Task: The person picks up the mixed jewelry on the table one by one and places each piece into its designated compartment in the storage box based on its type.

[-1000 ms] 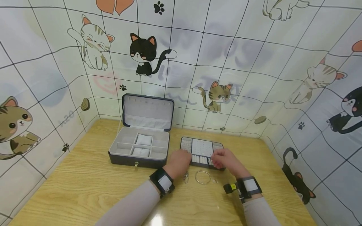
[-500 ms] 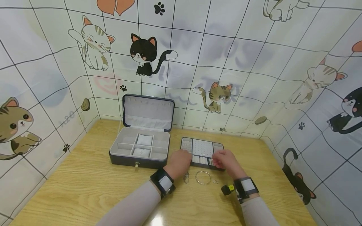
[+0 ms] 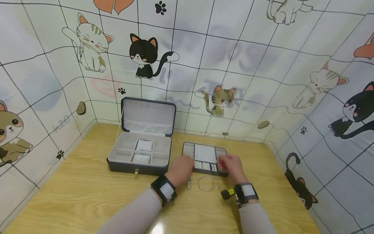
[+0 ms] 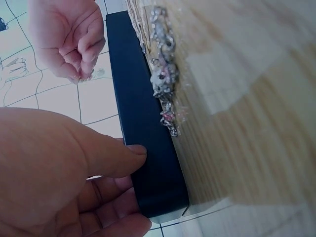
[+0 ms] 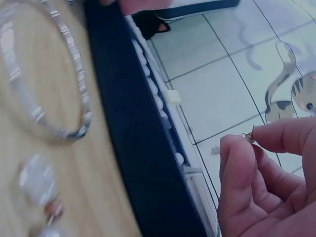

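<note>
My left hand (image 3: 181, 169) holds the left front corner of a shallow dark-blue jewelry tray (image 3: 201, 170). In the left wrist view its thumb lies on the tray's front wall (image 4: 153, 168), with the fingers behind. Over the tray's right end, my right hand (image 3: 232, 164) pinches a small gold-coloured jewelry piece (image 5: 248, 136) between thumb and fingertip; the fingers hide much of it. On the table before the tray lie a silvery chain bracelet with pink stones (image 4: 165, 76), a round bangle (image 5: 79, 74) and a piece with pearly beads (image 5: 37, 180).
An open dark-blue jewelry box (image 3: 122, 167) stands left of the tray, its lid raised, with two pale cushions in its compartments. Ring rolls (image 3: 201, 165) line the tray's front. A cat-print wall covering (image 3: 187, 81) rises behind the wooden table (image 3: 73, 195).
The head view has shifted, so everything sits a little further left. My right hand has moved slightly right along the tray, showing more of the ring rolls. My left hand keeps its hold.
</note>
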Demonstrator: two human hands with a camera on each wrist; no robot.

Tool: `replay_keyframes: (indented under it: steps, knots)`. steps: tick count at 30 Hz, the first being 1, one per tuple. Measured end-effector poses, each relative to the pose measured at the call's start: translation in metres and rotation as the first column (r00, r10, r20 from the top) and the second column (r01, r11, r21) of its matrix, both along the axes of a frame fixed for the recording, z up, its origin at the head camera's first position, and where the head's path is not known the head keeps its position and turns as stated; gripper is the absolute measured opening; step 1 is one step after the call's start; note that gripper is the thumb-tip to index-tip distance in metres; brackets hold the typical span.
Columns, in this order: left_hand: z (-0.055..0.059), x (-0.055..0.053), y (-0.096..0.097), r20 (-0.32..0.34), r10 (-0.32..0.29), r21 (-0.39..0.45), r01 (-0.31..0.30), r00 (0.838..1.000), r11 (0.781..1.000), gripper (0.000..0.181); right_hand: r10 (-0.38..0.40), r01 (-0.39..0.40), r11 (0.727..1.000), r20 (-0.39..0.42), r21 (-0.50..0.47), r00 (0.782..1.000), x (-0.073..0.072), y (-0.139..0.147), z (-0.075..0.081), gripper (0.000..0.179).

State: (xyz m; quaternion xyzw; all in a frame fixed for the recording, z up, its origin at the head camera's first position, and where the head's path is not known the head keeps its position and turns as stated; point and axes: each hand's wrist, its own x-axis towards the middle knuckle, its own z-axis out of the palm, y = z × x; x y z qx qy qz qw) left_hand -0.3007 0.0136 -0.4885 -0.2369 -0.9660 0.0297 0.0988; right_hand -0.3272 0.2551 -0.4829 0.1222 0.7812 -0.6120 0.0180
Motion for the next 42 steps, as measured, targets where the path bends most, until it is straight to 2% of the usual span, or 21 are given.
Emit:
replay_keyframes:
  steps: [9,14,20,26,33,40,42]
  knots:
    - [-0.004,0.0,0.001,-0.013,-0.007,0.007,0.007,1.0,1.0,0.005,-0.087,0.088,0.993,-0.021,0.079,0.996,-0.008,-0.008,0.002,0.029]
    - [-0.005,0.002,0.003,-0.008,-0.022,0.015,0.023,1.0,1.0,0.005,-0.129,0.135,0.973,-0.042,0.187,0.991,-0.009,-0.008,-0.001,0.027]
    - [-0.002,0.002,0.003,-0.017,-0.004,0.005,0.004,1.0,1.0,0.006,-0.148,0.162,0.958,-0.076,0.239,0.986,-0.008,-0.005,-0.004,0.029]
    - [-0.001,0.001,0.001,-0.017,-0.005,0.004,0.005,1.0,1.0,0.007,-0.152,0.177,0.922,-0.098,0.345,0.984,-0.009,-0.002,-0.007,0.03]
    - [0.002,0.001,-0.001,-0.032,-0.017,-0.008,0.017,0.999,1.0,0.007,-0.113,0.167,0.872,-0.144,0.46,0.983,-0.012,-0.005,-0.009,0.024]
    - [0.002,0.002,-0.002,-0.026,-0.017,-0.004,0.017,1.0,1.0,0.008,-0.094,0.16,0.847,-0.153,0.507,0.984,-0.012,-0.011,-0.013,0.022]
    - [0.002,0.002,-0.002,-0.028,-0.016,-0.003,0.016,0.999,1.0,0.008,-0.088,0.162,0.83,-0.162,0.534,0.983,-0.011,-0.014,-0.014,0.023]
